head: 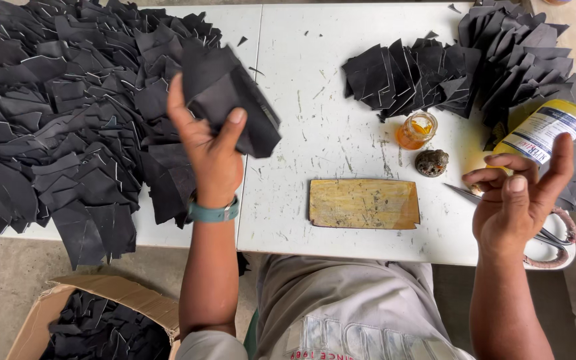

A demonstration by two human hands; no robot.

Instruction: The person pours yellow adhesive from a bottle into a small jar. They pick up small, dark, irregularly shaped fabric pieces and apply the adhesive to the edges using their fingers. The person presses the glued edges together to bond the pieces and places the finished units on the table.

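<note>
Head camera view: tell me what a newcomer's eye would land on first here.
The huge heap of black leather pieces covering the left of the white table stands out first, with a smaller fanned stack at the far right. Next, the left hand raised mid-frame gripping a few black pieces, and the right hand lifted empty beside a yellow can. Between them lies a worn yellowish board.

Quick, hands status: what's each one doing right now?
Left hand: closed, holding a small stack of black leather pieces.
Right hand: raised, fingers loosely curled, holding nothing.
</note>
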